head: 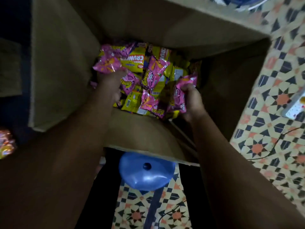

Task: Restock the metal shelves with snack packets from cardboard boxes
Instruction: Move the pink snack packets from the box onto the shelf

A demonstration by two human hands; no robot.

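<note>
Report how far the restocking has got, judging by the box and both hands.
Done: nothing can be confirmed, as no shelves are in view. In hand: both hands are down in the cardboard box; the right hand has its grip on a pink packet, and the left hand reaches among others. Left: pink and yellow packets still cover the box floor.

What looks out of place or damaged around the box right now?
Nothing looks damaged. One oddity: a shiny snack packet lies outside the brown cardboard box, at the far left. A black cable trails across the patterned floor to the right.
</note>
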